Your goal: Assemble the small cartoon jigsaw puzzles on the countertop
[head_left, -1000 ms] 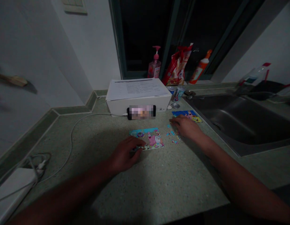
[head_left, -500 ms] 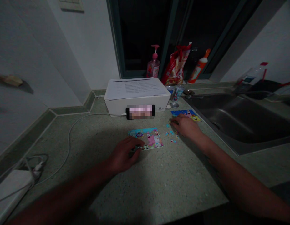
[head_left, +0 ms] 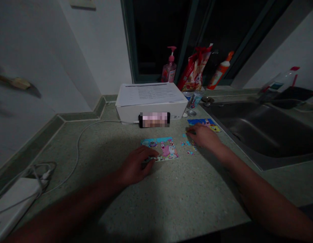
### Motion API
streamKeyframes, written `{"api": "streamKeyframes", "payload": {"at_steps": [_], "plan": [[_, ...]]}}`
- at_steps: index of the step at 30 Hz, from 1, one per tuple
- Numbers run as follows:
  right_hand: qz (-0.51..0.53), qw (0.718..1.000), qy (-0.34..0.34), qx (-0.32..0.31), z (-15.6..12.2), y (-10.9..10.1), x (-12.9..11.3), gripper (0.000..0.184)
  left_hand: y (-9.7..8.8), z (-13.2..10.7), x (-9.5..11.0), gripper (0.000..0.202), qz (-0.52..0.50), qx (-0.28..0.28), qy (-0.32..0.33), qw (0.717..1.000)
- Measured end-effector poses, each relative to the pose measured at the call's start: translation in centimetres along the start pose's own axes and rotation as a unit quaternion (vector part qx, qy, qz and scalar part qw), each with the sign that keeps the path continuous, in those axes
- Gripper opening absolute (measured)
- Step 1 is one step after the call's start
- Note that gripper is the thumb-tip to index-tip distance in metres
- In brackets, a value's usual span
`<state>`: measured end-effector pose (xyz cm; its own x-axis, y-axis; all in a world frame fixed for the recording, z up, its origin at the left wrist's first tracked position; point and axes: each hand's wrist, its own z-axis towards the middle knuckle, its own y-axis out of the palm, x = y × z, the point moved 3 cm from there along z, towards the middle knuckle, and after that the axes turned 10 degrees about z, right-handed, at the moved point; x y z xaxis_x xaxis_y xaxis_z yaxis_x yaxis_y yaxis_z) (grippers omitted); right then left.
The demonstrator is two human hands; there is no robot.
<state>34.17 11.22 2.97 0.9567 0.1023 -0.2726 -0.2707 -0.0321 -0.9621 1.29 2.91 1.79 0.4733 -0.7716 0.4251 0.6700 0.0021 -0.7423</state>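
A colourful cartoon jigsaw puzzle (head_left: 168, 150) lies flat on the counter. My left hand (head_left: 137, 165) rests over its lower left corner, fingers stretched out and thumb apart, covering part of the picture. To the right of the puzzle several small loose puzzle pieces (head_left: 188, 143) are scattered, mostly blue. Above them my right hand (head_left: 204, 135) has thumb and fingertips pinched together on a small yellowish puzzle piece (head_left: 186, 132), only a bit of which shows. Behind that hand lies a blue and yellow cartoon picture card (head_left: 214, 126), partly hidden by it.
A phone (head_left: 154, 120) on a cable leans against a white box (head_left: 128, 113) topped with a printed sheet. A small can (head_left: 195, 100) stands by the box. The metal sink (head_left: 262, 131) is at right, a white power strip (head_left: 17, 197) at left. Bottles and a red bag (head_left: 195, 69) line the window.
The whole view has shifted slightly, so things sit a little further right. Both hands keep nearly the same places over the puzzle and the loose pieces.
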Motion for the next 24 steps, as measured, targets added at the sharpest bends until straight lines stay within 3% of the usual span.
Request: {"api": "streamKeyframes", "payload": {"at_steps": [7, 12, 16, 19, 24], "plan": [[0.07, 0.996, 0.017, 0.047, 0.2, 0.4, 0.9, 0.021, 0.2, -0.2, -0.1, 0.02, 0.002, 0.012, -0.006, 1.0], [0.176, 0.981, -0.019, 0.08, -0.6, 0.0, -0.6, 0.019, 0.4, 0.0, -0.1, 0.015, 0.036, 0.027, 0.006, 0.999], [0.353, 0.931, -0.059, 0.064, -2.3, 1.2, -4.3, 0.014, 0.2, 0.4, 0.0, 0.009, 0.107, 0.043, 0.062, 0.991], [0.47, 0.88, -0.072, -0.004, -3.7, 3.2, -7.4, 0.017, 0.2, 0.5, -0.2, 0.008, 0.144, 0.055, 0.079, 0.985], [0.536, 0.836, -0.095, -0.066, -5.0, 5.2, -10.3, 0.01, 0.5, 0.4, -0.3, 0.012, 0.157, 0.066, 0.089, 0.981]]}}
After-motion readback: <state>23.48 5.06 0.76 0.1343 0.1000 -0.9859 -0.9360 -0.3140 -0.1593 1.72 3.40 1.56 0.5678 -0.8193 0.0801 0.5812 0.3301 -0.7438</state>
